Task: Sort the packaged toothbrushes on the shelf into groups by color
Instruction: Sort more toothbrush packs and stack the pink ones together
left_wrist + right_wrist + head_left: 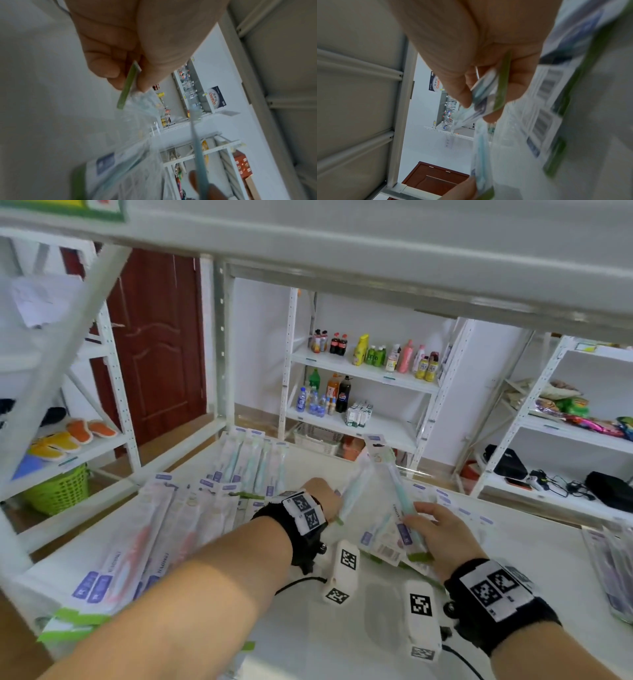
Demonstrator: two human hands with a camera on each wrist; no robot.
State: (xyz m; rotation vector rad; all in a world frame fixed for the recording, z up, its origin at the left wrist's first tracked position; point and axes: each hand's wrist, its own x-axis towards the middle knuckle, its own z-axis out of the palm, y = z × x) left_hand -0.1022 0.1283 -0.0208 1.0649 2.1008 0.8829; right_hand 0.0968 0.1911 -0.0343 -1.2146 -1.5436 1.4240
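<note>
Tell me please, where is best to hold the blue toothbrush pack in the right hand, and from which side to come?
Probably at its lower end, by the green strip, where the right hand already pinches it. The blue pack is long, thin and tilted up off the shelf, so its flat faces are free: come from below and the right, thumb on one face, fingers on the other.

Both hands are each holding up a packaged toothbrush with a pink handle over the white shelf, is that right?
Not quite. The left hand and right hand each hold a clear-packaged toothbrush over the white shelf, but the handles are light blue-green, not pink, as the head view shows.
</note>
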